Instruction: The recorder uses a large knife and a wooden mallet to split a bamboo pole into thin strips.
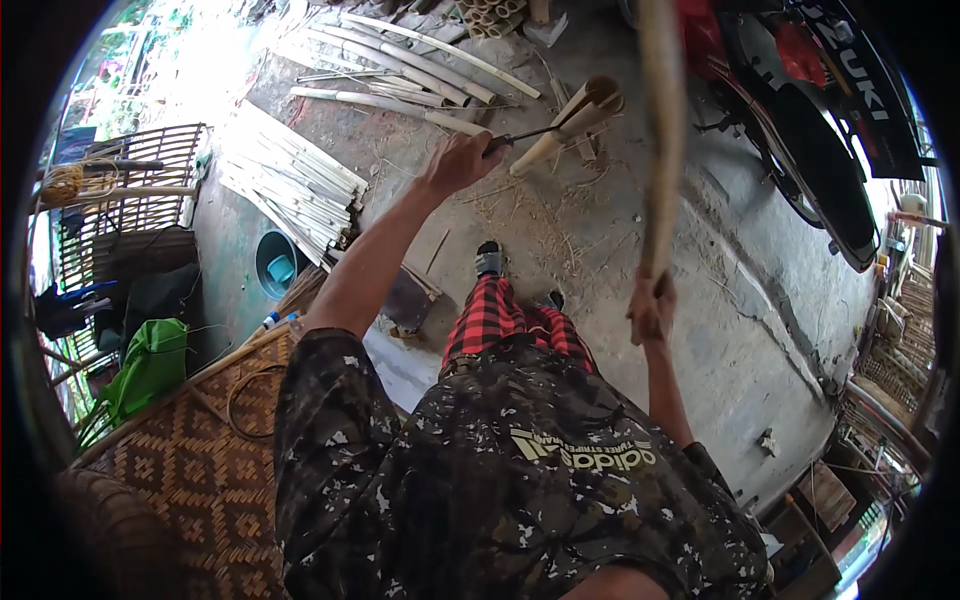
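Observation:
My left hand [460,163] is closed around the dark handle of a large knife [530,135]. Its blade reaches into a thick bamboo section [548,150] that stands on the floor ahead of me. At its top end the bamboo looks split, with the blade at the opening. How deep the blade sits I cannot tell. On the right, my right hand [652,305] grips the lower end of a long wooden stick [662,150]. The stick is raised beside the bamboo, slightly blurred, and runs out past the top edge of the view.
Pale split bamboo strips [285,180] lie in a pile at left, with bamboo poles [400,65] beyond. A teal bucket [268,270] stands nearby. Woven matting [190,450] is at lower left. A motorbike [800,150] stands at right. Shavings [570,240] litter the concrete floor.

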`<state>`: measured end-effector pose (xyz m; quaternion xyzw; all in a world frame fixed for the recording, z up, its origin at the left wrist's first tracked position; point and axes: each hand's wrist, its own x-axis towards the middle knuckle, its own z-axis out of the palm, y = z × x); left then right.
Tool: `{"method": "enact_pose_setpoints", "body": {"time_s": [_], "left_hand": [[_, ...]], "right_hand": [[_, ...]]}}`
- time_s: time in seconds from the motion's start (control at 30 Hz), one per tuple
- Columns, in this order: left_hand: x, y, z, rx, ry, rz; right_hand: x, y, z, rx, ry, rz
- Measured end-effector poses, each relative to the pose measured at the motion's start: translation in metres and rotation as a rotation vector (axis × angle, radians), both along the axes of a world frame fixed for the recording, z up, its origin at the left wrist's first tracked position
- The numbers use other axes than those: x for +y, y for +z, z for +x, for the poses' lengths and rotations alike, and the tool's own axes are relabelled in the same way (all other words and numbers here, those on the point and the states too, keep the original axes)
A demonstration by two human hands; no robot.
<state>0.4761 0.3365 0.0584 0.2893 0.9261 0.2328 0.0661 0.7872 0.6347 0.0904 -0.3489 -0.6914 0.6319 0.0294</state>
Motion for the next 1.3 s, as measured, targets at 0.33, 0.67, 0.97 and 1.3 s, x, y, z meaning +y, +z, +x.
{"method": "enact_pose_setpoints", "body": {"time_s": [0.33, 0.67, 0.97, 1.3], "left_hand": [[-0.003, 0.019, -0.007, -0.096, -0.012, -0.012], [-0.014, -0.002, -0.001, -0.012, 0.018, 0.036], [-0.017, -0.009, -0.016, -0.044, 0.019, -0.112], [-0.020, -0.036, -0.008, -0.048, -0.010, -0.006]], "right_hand": [[-0.020, -0.082, 0.019, 0.058, -0.066, 0.023], [0.002, -0.020, -0.019, 0.153, -0.102, 0.052], [-0.035, -0.071, 0.002, -0.470, 0.198, 0.072], [-0.021, -0.022, -0.022, -0.106, -0.079, 0.037]]}}
